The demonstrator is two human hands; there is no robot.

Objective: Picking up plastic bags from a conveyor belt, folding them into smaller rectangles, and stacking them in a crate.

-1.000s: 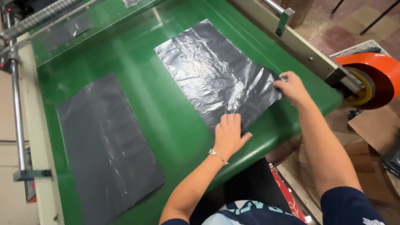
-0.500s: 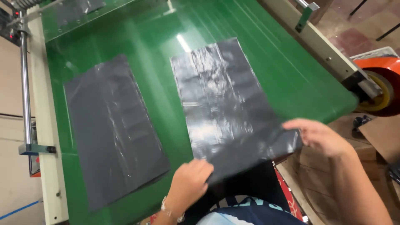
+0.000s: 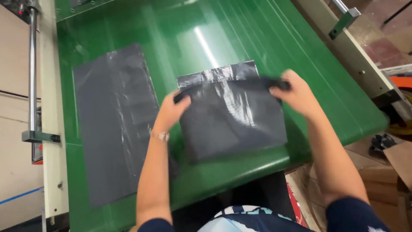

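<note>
Head view, read from left to right: a pale cream machine frame rail (image 3: 50, 141) with a steel guide rod (image 3: 32, 68) runs down the left edge of a glossy green conveyor bed (image 3: 240, 34). Next lies a flat black plastic film bag (image 3: 116, 124), spread out, untouched and just clear of the person's forearm. Right of it, near the front edge of the bed, sits a second black plastic film bag (image 3: 234, 120), folded partway so its near half lies doubled over the far half, with a strip of the under layer showing beyond the fold.

Left hand (image 3: 171, 112) is curled shut, pinching the folded edge at its left end; a thin bracelet sits on that wrist. Right hand (image 3: 296, 96) is likewise closed, gripping the same edge at its right end, so the edge is drawn into a bunched band between the two hands. At the far right stands a grey-cream side rail (image 3: 356, 64) with a green bracket.

By my reading, the step in hand is folding this bag in half. The next move calls for bringing the held edge level with the far end and pressing it flat, both hands keeping even tension so the film does not skew.
</note>
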